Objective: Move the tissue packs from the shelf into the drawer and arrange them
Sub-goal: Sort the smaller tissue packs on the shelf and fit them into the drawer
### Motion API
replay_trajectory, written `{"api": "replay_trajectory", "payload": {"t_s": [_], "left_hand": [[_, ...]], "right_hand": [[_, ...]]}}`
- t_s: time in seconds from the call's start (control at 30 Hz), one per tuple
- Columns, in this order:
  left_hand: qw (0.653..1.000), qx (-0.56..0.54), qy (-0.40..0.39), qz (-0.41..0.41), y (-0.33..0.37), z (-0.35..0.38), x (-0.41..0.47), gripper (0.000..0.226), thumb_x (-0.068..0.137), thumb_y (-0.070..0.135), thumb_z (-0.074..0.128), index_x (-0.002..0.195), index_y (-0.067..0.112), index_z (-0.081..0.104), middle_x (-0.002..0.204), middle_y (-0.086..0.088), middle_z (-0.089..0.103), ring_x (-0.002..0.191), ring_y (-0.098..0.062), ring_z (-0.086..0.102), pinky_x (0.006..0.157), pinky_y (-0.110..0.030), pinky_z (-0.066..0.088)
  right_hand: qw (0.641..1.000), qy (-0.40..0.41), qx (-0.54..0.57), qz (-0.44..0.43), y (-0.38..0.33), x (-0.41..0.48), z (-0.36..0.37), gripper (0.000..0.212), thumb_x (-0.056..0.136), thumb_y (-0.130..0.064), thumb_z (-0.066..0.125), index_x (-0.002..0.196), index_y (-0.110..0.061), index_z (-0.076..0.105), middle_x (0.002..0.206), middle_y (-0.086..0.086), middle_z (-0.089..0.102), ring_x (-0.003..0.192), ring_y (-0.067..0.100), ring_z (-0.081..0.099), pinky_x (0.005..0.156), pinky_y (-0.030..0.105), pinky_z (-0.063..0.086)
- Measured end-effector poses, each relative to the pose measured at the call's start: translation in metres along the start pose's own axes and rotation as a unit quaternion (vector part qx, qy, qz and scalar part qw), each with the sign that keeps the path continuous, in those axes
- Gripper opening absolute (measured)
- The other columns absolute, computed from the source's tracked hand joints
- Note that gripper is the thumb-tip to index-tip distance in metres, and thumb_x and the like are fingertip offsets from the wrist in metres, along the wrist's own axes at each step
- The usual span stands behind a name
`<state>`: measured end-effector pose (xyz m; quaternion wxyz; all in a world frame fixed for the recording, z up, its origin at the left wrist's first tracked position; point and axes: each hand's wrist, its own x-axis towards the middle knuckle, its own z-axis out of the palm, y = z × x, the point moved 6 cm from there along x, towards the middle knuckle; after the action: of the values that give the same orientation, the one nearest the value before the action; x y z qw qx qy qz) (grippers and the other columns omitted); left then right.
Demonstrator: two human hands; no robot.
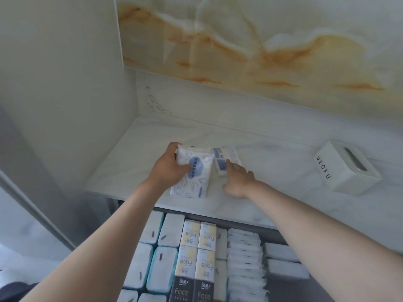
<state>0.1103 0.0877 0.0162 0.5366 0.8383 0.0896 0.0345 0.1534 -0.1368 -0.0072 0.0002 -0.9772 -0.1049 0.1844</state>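
Head view: left hand [168, 168] is gripping the far end of a soft, pillow-shaped tissue pack [196, 177], its fingers curling over the top edge and the thumb pressing on the face. This pack, wrapped in glossy white film with blue line drawings and a blue oval label, is lying flat on the shelf [130, 162], a smooth white slab with faint grey veins. Just beside it a smaller pack [226, 155], white with blue blocks, is also lying on the shelf. Right hand [239, 182] is reaching to it with a straight forefinger touching its near end and the thumb spread away. Below the shelf's front edge the drawer [305, 288] is standing open, holding rows of white rectangular packs [168, 229] and yellow packs marked Face [205, 238]. Well to the right a white boxy tissue holder [346, 173], lettered UEOFU, is sitting on the shelf. An amber-veined polished panel [239, 40] is rising behind.
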Motion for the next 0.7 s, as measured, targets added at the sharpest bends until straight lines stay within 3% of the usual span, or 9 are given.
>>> {"api": "replay_trajectory", "payload": {"t_s": [0.07,0.17,0.23,0.3,0.37,0.43,0.5,0.6,0.7], "left_hand": [[1.000,-0.013,0.012,-0.001,0.007,-0.001,0.002,0.037,0.084,0.018,0.067,0.115,0.021,0.048,0.097,0.002,0.061,0.093,-0.020,0.062,0.073,-0.033,0.052],[1.000,0.017,0.023,0.006,0.015,-0.004,0.004,0.031,0.082,0.020,0.070,0.108,0.020,0.053,0.096,0.007,0.061,0.091,-0.015,0.062,0.069,-0.027,0.049],[0.998,0.058,0.011,0.022,0.021,-0.005,0.001,0.037,0.080,0.024,0.075,0.111,0.023,0.053,0.097,0.008,0.061,0.089,-0.016,0.062,0.070,-0.029,0.049],[0.994,0.097,-0.023,0.043,0.026,-0.002,-0.005,0.051,0.079,0.027,0.078,0.121,0.029,0.049,0.102,0.004,0.060,0.087,-0.018,0.062,0.074,-0.031,0.051],[0.988,0.128,-0.055,0.060,0.029,0.004,-0.015,0.057,0.080,0.024,0.078,0.128,0.033,0.048,0.109,0.001,0.061,0.089,-0.021,0.063,0.079,-0.033,0.052],[0.986,0.147,-0.052,0.064,0.035,0.010,-0.026,0.048,0.082,0.021,0.074,0.124,0.031,0.055,0.112,0.003,0.063,0.093,-0.020,0.062,0.080,-0.032,0.052],[0.986,0.153,-0.033,0.063,0.042,0.015,-0.038,0.039,0.083,0.018,0.071,0.117,0.029,0.058,0.110,0.005,0.062,0.095,-0.020,0.060,0.078,-0.032,0.051],[0.987,0.139,-0.017,0.078,0.053,0.021,-0.055,0.033,0.082,0.012,0.072,0.107,0.027,0.058,0.103,0.003,0.062,0.089,-0.020,0.060,0.073,-0.033,0.051],[0.988,0.133,0.005,0.084,0.058,0.023,-0.072,0.031,0.082,0.013,0.072,0.102,0.028,0.054,0.095,0.004,0.063,0.078,-0.018,0.061,0.062,-0.032,0.051]], "right_hand": [[0.996,0.040,-0.069,-0.041,-0.001,-0.008,0.003,0.077,0.086,-0.033,0.051,0.154,-0.014,0.020,0.149,0.010,0.031,0.138,0.029,0.028,0.113,0.046,0.024],[0.986,0.084,-0.111,-0.097,0.001,-0.026,0.005,0.070,0.084,-0.045,0.052,0.146,-0.017,0.036,0.133,0.007,0.039,0.128,0.027,0.032,0.114,0.041,0.022],[0.982,0.087,-0.102,-0.130,0.006,-0.040,0.008,0.075,0.084,-0.055,0.054,0.147,-0.017,0.038,0.142,0.008,0.035,0.136,0.027,0.024,0.119,0.039,0.014],[0.985,0.053,-0.068,-0.148,0.012,-0.055,0.015,0.090,0.082,-0.064,0.058,0.152,-0.016,0.032,0.161,0.006,0.016,0.149,0.024,0.010,0.123,0.038,0.008],[0.988,0.019,-0.045,-0.149,0.020,-0.068,0.025,0.102,0.077,-0.066,0.066,0.155,-0.014,0.026,0.165,0.002,0.009,0.151,0.021,0.011,0.123,0.037,0.015],[0.983,0.042,-0.078,-0.163,0.028,-0.080,0.032,0.095,0.075,-0.053,0.075,0.151,-0.014,0.033,0.160,0.003,0.024,0.144,0.024,0.029,0.115,0.039,0.031],[0.974,0.084,-0.111,-0.181,0.034,-0.091,0.037,0.070,0.076,-0.030,0.077,0.136,-0.014,0.045,0.141,0.003,0.041,0.126,0.025,0.044,0.097,0.038,0.043],[0.973,0.118,-0.060,-0.190,0.038,-0.105,0.037,0.048,0.080,-0.002,0.066,0.125,-0.013,0.053,0.124,0.003,0.049,0.114,0.025,0.049,0.084,0.038,0.047],[0.967,0.146,0.012,-0.209,0.044,-0.117,0.037,0.042,0.082,0.003,0.056,0.121,-0.013,0.061,0.118,0.004,0.058,0.110,0.024,0.052,0.082,0.039,0.048]]}}
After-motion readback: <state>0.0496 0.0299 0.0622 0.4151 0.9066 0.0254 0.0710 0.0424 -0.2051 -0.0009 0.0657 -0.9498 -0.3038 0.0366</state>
